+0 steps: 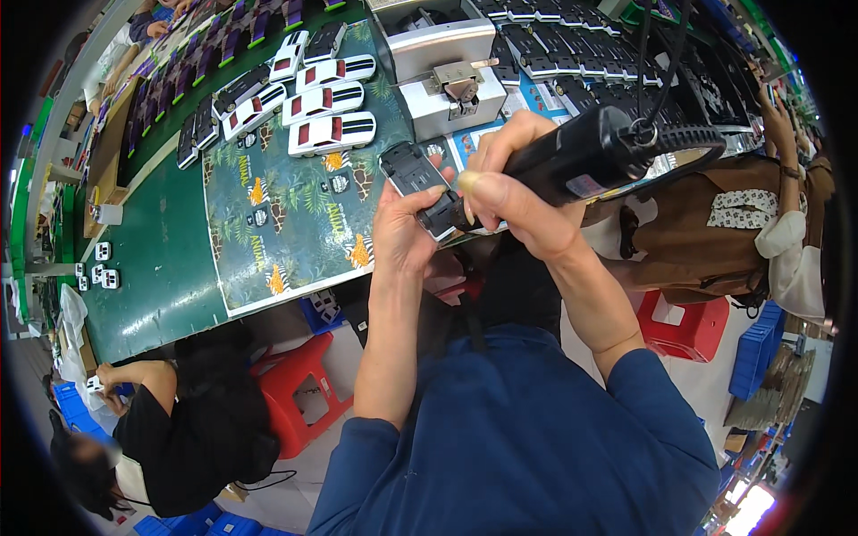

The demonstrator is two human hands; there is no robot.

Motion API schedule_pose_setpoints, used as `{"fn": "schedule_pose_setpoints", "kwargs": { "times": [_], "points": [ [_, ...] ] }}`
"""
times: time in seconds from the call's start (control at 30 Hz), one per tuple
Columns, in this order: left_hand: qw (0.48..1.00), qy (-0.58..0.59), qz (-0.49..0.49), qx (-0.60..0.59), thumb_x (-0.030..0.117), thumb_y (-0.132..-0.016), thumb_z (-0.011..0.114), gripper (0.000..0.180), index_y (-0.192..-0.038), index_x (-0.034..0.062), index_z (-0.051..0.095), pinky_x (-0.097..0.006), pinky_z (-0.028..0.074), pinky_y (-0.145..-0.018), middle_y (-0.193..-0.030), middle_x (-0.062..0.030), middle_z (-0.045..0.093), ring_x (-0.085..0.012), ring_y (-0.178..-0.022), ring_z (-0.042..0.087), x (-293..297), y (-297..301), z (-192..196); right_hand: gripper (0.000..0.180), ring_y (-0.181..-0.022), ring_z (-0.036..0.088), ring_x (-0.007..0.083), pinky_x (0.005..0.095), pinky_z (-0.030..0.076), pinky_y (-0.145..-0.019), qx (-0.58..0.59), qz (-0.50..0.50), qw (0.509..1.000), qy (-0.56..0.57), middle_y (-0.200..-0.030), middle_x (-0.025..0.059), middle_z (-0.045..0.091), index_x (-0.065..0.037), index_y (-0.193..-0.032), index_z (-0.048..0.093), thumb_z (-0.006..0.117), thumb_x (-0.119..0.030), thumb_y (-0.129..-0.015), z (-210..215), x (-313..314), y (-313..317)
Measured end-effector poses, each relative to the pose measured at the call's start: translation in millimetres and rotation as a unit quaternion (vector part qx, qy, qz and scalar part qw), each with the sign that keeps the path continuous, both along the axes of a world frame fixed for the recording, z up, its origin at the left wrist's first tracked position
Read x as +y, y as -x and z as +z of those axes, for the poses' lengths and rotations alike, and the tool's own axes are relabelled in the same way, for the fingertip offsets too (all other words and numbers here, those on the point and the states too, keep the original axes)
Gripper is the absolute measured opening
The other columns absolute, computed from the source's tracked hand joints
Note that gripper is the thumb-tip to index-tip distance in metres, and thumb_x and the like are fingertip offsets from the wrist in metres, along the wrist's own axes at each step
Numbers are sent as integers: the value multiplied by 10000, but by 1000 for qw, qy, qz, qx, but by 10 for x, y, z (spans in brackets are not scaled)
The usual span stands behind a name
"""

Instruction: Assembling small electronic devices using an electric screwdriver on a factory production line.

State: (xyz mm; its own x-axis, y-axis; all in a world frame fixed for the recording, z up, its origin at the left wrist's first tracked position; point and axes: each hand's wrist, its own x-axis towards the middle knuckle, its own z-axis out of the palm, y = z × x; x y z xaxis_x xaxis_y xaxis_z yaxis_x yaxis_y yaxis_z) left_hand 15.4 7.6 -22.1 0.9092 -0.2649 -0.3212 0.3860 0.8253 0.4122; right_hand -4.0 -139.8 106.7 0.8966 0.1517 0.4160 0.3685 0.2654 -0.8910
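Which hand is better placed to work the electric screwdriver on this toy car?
Probably the right hand: it grips the electric screwdriver, close to the toy car. The left hand holds that car underside-up.

Yellow capital lettering [244,170] repeats across the jungle-print sheet [304,255].

Red stool [702,335], perhaps cardboard stack [776,384]

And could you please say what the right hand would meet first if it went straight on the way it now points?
The right hand would probably meet the black-based toy car held by the left hand, though depth is unclear.
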Motion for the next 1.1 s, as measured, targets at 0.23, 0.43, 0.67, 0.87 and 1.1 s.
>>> {"fn": "schedule_pose_setpoints", "kwargs": {
  "times": [0.23,0.43,0.67,0.87,1.1],
  "points": [
    [996,78,-12,49,-105,-865,544,438,-1282,20,500,-467,573,-916,-1217,-155,622,-300,-1088,640,-16,2,16,267,-557,507,88,242,437,-613,-38,30,997,64,-604,34,560,-75,-783,495,761,-64,-806,-109,42,-53],
    [994,97,-27,51,-87,-884,542,424,-1291,20,495,-461,564,-934,-1221,-154,622,-293,-1119,625,10,-28,-94,267,-567,513,91,251,450,-639,-52,36,996,56,-622,34,567,-70,-789,491,756,-46,-815,-110,21,-29],
    [994,97,-28,50,-71,-887,553,401,-1272,26,499,-449,563,-930,-1218,-138,626,-275,-1119,623,2,-43,-49,257,-524,492,97,254,442,-569,-56,38,997,26,-606,47,547,-57,-793,484,738,-28,-824,-142,21,-23],
    [996,77,-6,40,-47,-887,576,357,-1232,25,520,-432,582,-871,-1169,-124,643,-247,-1055,642,61,-4,89,226,-510,500,123,280,449,-539,-50,41,998,5,-599,60,535,-43,-802,489,712,-18,-830,-71,60,-39],
    [745,-565,166,-315,250,-815,803,416,-1112,32,608,-379,534,-722,-1019,-113,668,-222,-871,662,575,-78,379,165,-477,455,141,296,443,-485,-37,76,992,-96,-622,53,481,-40,-938,488,617,-85,-846,-37,-154,40]
  ]
}}
